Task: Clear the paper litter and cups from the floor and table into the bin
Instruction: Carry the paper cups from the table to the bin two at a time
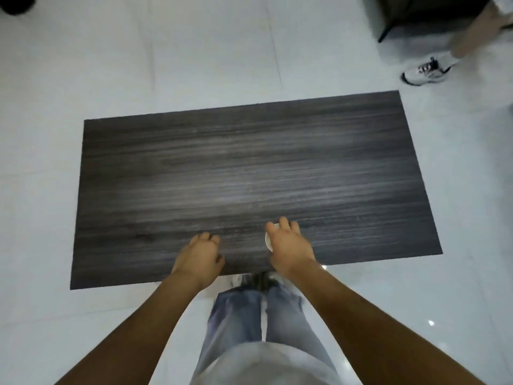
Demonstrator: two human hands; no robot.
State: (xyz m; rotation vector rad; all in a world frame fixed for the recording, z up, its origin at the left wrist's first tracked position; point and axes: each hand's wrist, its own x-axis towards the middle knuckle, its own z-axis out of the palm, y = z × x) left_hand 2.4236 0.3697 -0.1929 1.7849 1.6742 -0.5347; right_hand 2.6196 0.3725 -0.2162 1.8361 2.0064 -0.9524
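Observation:
A dark wood-grain table point(249, 168) fills the middle of the view, seen from above. My right hand point(288, 245) grips a white paper cup point(268, 240) near the table's front edge; only the cup's rim and a sliver of its side show past my fingers. My left hand point(201, 254) hovers over the front edge to the left of it, fingers loosely curled and holding nothing. No bin and no paper litter are in view.
Pale glossy floor tiles point(194, 51) surround the table. Another person's leg and white sneaker point(426, 70) stand at the far right, beside dark furniture point(427, 12). A dark object point(14, 4) sits at the top left corner.

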